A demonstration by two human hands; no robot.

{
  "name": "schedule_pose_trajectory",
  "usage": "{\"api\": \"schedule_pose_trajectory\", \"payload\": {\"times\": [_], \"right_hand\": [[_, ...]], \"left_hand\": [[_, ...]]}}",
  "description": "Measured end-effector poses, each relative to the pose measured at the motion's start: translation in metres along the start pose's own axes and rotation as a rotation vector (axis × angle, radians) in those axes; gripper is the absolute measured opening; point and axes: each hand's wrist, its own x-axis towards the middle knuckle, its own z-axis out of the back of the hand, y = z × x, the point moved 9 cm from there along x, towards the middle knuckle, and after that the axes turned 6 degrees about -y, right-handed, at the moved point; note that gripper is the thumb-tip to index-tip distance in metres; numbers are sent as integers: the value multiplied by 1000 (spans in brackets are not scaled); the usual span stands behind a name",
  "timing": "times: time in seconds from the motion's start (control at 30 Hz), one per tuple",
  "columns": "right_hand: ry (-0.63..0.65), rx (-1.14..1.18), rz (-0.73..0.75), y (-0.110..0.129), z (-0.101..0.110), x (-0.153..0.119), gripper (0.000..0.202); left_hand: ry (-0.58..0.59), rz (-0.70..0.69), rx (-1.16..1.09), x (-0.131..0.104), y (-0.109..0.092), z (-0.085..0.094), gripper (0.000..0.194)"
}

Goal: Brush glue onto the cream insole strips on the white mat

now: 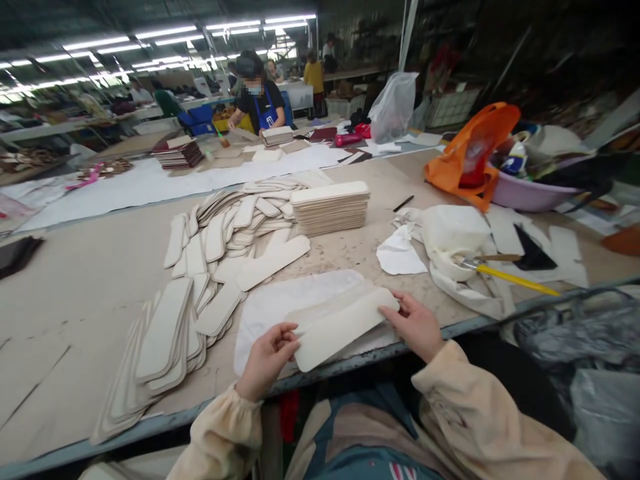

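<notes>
A pale panel [343, 330] is held between my two hands, over a white sheet [263, 317] at the front edge of the surface [75, 320]. My left grip [273, 353] pinches its left end, my right grip [415, 323] its right; neither is nearer. The long axis slants from near left to far right. A squared stack [330, 210] stands beyond; loose panels [163, 327] lie leftward, closer to my left grip.

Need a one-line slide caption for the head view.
Left hand and right hand hold a pale rounded strip over a worktable, near a neat stack of similar pieces.
</notes>
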Motion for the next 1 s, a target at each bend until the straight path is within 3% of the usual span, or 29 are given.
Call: {"api": "schedule_pose_trajectory", "payload": {"times": [0.13, 0.33, 0.7, 0.83, 1.0], "right_hand": [[-30, -185, 64, 4, -11, 28, 43], [-24, -350, 76, -6, -21, 43, 41], [-16, -481, 90, -11, -27, 45, 40], [-23, -493, 105, -11, -27, 45, 40], [-35, -529, 121, -13, -26, 45, 40]], "left_hand": [[-148, -22, 41, 27, 2, 10, 36], [-232, -86, 226, 39, 8, 16, 33], [-264, -146, 372, 39, 11, 22, 31], [-308, -175, 391, 32, 9, 28, 36], [-296, -180, 368, 18, 19, 23, 44]]}}
